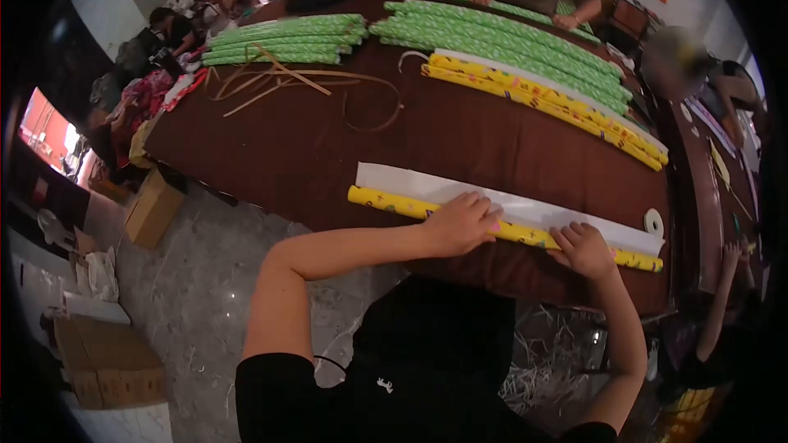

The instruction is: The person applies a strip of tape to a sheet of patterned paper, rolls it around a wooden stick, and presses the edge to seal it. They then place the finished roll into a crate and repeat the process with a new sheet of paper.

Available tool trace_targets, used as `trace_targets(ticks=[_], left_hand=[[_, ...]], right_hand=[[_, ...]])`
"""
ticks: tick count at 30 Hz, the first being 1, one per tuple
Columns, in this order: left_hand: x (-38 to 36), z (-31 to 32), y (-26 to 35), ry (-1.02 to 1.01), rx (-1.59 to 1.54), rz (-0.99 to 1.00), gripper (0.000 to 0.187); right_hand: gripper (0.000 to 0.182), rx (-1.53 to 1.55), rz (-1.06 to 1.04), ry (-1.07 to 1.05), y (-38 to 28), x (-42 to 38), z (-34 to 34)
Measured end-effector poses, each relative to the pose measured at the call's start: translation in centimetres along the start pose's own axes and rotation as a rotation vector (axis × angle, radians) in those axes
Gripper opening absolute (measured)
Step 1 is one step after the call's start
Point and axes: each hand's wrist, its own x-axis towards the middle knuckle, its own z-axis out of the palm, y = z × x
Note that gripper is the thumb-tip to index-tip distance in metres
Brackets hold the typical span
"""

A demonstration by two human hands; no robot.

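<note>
A yellow patterned paper roll [525, 234] lies near the front edge of the brown-covered table [287, 148], its loose white underside [402, 180] spread flat behind it. My left hand [462, 224] is closed over the roll's middle. Farther right, my right hand [584, 248] is wrapped over the same roll, thumb at the near side. Just behind the right end of the white sheet stands a small white tape roll [653, 222]. Finished-looking yellow rolls [542, 102] lie side by side farther back.
Green patterned rolls [509, 49] and another green stack [283, 39] line the table's far side. Brown strips [304, 82] lie loosely at the back left. People stand beyond the table and at the right. Cardboard boxes [107, 361] sit on the floor at left.
</note>
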Motion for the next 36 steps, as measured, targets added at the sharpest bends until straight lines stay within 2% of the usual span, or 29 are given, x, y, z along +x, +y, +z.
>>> trace_targets(ticks=[4, 8, 10, 12, 17, 19, 21, 23, 26, 29, 31, 33, 35, 36], left_hand=[[0.2, -0.1, -1.0, 0.028, -0.067, 0.086, 0.048], [0.1, -0.4, -1.5, -0.002, -0.104, 0.103, 0.043], [0.7, -0.4, -1.7, 0.039, -0.102, 0.131, 0.043], [1.1, -0.7, -1.8, 0.028, -0.112, 0.138, 0.043], [1.8, -1.7, -1.1, -0.094, -0.025, 0.143, 0.041], [2.1, -1.6, -0.9, -0.081, 0.011, 0.197, 0.040], [2.0, -1.6, -0.3, -0.066, 0.062, 0.212, 0.039], [1.7, -1.8, 0.1, -0.162, 0.097, 0.030, 0.038], [1.7, -1.1, -0.3, -0.100, 0.081, 0.031, 0.038], [2.1, -1.4, -1.3, -0.101, -0.018, 0.030, 0.036], [2.5, -1.7, -1.6, -0.104, -0.018, 0.038, 0.036], [2.5, -1.5, -1.8, -0.120, -0.026, 0.070, 0.035], [2.3, -1.3, -1.9, -0.128, -0.034, 0.071, 0.035], [2.2, -1.4, -1.9, -0.141, -0.049, 0.073, 0.035]], right_hand=[[0.040, 0.034, 0.054, 0.001, -0.6, 0.1, -0.3], [0.041, 0.060, 0.098, -0.043, -0.7, 0.1, 0.1], [0.041, 0.016, 0.061, -0.067, -0.6, 0.0, -0.1], [0.040, -0.003, -0.026, 0.064, -0.1, 0.1, 0.4], [0.034, 0.043, 0.069, 0.098, -1.0, -0.4, 1.2], [0.034, 0.033, 0.123, 0.081, -1.0, -0.7, 1.5], [0.034, 0.057, 0.068, 0.142, -1.0, -0.7, 1.8], [0.034, 0.071, 0.074, 0.156, -0.6, -0.6, 2.2], [0.036, 0.102, 0.066, 0.134, 0.0, -0.3, 2.1], [0.039, 0.105, -0.010, 0.224, 0.6, 0.2, 1.4], [0.041, 0.084, 0.065, 0.142, 0.8, 0.1, 1.9], [0.039, 0.125, 0.045, 0.194, 1.3, 0.1, 1.8], [0.037, 0.203, 0.275, 0.268, 2.2, -0.4, 0.7], [0.035, 0.129, 0.468, 0.464, 3.2, -0.8, 0.3]])
